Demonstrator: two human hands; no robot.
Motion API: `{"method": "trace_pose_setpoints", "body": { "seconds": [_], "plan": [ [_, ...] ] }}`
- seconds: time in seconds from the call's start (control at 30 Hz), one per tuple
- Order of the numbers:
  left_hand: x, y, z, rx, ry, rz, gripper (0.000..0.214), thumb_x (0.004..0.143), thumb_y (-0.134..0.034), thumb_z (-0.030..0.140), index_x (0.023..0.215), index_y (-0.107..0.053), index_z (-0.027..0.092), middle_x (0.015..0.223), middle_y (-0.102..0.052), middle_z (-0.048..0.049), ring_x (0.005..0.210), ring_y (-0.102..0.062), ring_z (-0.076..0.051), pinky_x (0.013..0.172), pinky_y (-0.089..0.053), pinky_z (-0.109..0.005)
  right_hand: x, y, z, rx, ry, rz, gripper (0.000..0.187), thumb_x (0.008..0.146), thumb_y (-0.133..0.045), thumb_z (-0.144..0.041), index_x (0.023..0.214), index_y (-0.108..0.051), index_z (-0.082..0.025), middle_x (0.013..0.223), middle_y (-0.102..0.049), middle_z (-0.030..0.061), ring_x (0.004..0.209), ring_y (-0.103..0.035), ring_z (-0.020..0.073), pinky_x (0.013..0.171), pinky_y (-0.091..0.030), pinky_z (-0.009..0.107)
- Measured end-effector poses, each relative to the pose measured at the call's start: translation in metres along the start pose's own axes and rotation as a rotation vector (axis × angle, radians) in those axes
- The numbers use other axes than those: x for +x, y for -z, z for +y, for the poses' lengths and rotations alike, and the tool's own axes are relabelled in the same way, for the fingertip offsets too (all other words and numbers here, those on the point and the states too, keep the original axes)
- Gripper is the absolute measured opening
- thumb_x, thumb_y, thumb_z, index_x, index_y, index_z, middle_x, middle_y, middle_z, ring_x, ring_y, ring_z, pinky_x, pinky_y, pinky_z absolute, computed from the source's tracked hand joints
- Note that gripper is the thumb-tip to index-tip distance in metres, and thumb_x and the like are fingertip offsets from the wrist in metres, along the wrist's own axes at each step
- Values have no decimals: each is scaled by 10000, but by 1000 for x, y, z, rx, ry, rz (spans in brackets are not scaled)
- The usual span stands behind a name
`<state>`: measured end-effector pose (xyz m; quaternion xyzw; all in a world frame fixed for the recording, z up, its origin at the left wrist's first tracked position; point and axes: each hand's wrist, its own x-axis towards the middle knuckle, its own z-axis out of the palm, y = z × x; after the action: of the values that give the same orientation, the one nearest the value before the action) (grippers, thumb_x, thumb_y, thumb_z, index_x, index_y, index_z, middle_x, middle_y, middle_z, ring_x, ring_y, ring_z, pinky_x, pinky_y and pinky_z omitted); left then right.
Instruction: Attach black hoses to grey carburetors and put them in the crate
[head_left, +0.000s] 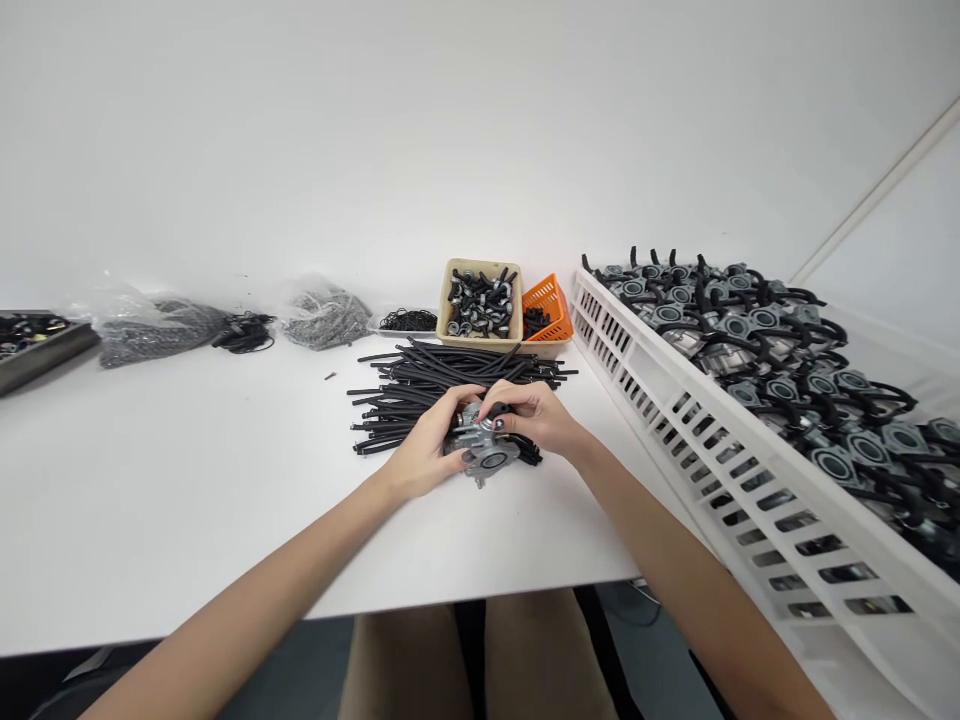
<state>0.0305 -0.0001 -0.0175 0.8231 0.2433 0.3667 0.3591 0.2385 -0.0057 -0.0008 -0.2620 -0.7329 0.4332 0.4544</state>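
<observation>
My left hand (429, 440) grips a grey metal part (486, 453) with a round black-ringed opening, holding it just above the white table (187, 480). My right hand (534, 412) pinches a short black rubber hose (500, 408) at the top of that part, fingers closed on it. Both hands sit right in front of a loose pile of black hoses (442, 385) lying flat on the table.
A beige bin of black-and-grey fittings (481, 302) and an orange basket (550, 308) stand behind the pile. A white slatted crate (720, 440) full of grey parts with hoses fills the right. Plastic bags of small parts (161, 325) and a grey tray (34, 345) lie at far left.
</observation>
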Motion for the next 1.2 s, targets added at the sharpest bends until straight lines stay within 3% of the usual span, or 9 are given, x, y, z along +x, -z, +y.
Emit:
{"method": "trace_pose_setpoints", "body": {
  "seconds": [0.1,0.23,0.37,0.5,0.6,0.7,0.83,0.93,1.2],
  "plan": [
    [0,-8,1,-319,90,11,713,805,-607,623,1360,-401,225,1273,-572,-117,1194,-532,-292,1013,-427,-425,-3,3,0,128,-9,30,317,765,-742,-494,836,-762,-185,795,-618,50,763,-559,178,679,-462,290],
    [-2,-22,4,-814,291,-21,671,777,-698,535,1334,-436,269,1153,-635,-90,1028,-636,-265,854,-530,-380,-5,3,7,232,-25,31,361,770,-725,-526,844,-757,-174,760,-614,38,693,-558,160,642,-463,282],
    [-7,-31,9,-1054,410,-7,726,775,-728,480,1400,-390,330,1247,-600,-103,971,-665,-272,742,-585,-389,-2,1,10,244,-31,61,319,793,-722,-485,919,-753,-194,833,-682,55,777,-624,188,713,-497,308],
    [-10,-34,12,-1110,469,17,695,780,-719,483,1380,-408,320,1205,-618,-124,837,-697,-277,594,-613,-410,1,3,11,120,-22,196,375,797,-703,-522,1019,-732,-222,894,-723,63,873,-655,217,803,-508,343],
    [-11,-34,13,-1128,519,17,632,772,-712,509,1301,-461,269,1109,-643,-124,748,-703,-270,535,-611,-418,2,7,15,-54,35,277,492,802,-669,-570,1169,-658,-243,1056,-721,81,1009,-647,245,911,-482,382],
    [-9,-31,12,-1118,523,44,576,774,-708,491,1245,-486,244,1007,-653,-99,701,-698,-258,516,-609,-416,3,11,23,-208,78,313,504,894,-542,-550,1293,-553,-242,1186,-684,99,1115,-615,254,964,-456,409],
    [-9,-29,10,-1090,488,72,496,781,-695,445,1193,-522,231,970,-644,-77,633,-678,-222,503,-610,-426,5,12,38,-607,8,383,290,922,-513,-322,1166,-628,-215,1150,-697,98,1105,-592,258,989,-424,432],
    [-9,-31,10,-1073,469,70,465,781,-693,434,1165,-538,223,957,-639,-73,639,-676,-224,500,-612,-427,6,12,45,-893,-48,334,279,894,-518,-211,1133,-662,-206,1134,-695,96,1095,-555,277,970,-402,442],
    [-9,-33,11,-1044,460,54,438,776,-703,438,1124,-566,210,949,-614,-66,655,-676,-233,488,-608,-415,6,3,44,-1125,-85,281,214,929,-498,-206,977,-707,-216,1004,-676,76,984,-526,255,852,-369,401]
  ]
}}
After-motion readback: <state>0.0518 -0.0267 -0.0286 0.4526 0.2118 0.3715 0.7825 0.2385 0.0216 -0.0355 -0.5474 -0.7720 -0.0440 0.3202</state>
